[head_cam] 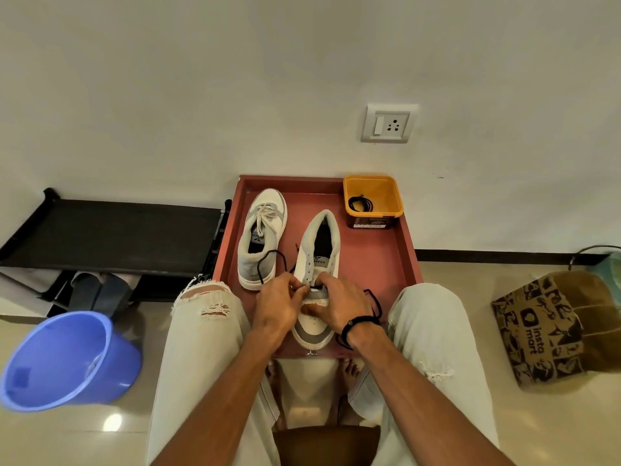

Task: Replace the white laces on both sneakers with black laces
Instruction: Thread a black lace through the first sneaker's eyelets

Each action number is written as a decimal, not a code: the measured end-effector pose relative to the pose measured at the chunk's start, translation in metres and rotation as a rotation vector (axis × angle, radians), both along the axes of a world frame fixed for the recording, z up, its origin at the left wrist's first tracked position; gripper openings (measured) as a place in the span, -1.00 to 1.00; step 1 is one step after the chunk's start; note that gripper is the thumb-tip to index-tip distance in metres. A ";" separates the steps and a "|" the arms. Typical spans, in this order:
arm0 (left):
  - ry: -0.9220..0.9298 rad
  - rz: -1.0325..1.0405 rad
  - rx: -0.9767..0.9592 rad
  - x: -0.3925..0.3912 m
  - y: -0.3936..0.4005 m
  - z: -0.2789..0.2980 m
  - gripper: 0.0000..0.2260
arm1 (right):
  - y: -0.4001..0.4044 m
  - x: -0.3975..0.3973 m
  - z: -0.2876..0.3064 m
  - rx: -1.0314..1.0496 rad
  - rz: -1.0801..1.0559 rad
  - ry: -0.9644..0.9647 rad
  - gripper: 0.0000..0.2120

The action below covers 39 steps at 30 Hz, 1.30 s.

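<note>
Two white-and-grey sneakers lie on a red tray [386,264]. The left sneaker [260,230] keeps its white laces, tied in a bow. The right sneaker [317,264] points its toe toward me and has bare upper eyelets. A black lace [268,260] runs from its lower eyelets and loops out to the left; another length trails at the right [374,299]. My left hand [280,304] pinches the black lace at the lower eyelets. My right hand [339,304] grips the sneaker's front, fingers curled at the eyelets. A second black lace [360,203] lies coiled in a yellow tub [373,200].
A blue bucket [67,361] lies on the floor at the left, below a black shoe rack [111,230]. A printed paper bag [551,327] stands on the right. My knees flank the tray. A wall socket [388,124] is above.
</note>
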<state>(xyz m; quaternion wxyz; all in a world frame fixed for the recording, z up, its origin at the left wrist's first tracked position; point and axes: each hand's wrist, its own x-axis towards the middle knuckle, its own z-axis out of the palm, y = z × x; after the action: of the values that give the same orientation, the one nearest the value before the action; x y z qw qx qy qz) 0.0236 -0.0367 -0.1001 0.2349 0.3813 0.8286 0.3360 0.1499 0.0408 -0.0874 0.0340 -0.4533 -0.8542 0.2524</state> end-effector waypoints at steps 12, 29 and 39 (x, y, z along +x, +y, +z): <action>0.252 0.188 0.247 -0.012 0.001 0.018 -0.88 | 0.004 0.001 -0.002 -0.031 0.005 -0.006 -0.50; 0.203 -0.009 0.080 -0.005 0.000 0.018 -0.53 | -0.002 -0.001 0.006 -0.015 0.020 -0.051 -0.51; 0.038 0.049 0.147 0.002 0.003 0.005 -0.82 | -0.006 0.002 0.014 -0.025 0.020 -0.029 -0.50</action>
<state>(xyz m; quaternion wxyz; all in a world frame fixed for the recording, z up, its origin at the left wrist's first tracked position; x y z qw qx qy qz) 0.0258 -0.0340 -0.0950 0.1823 0.3835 0.8150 0.3943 0.1518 0.0349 -0.0732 0.0135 -0.4486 -0.8559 0.2569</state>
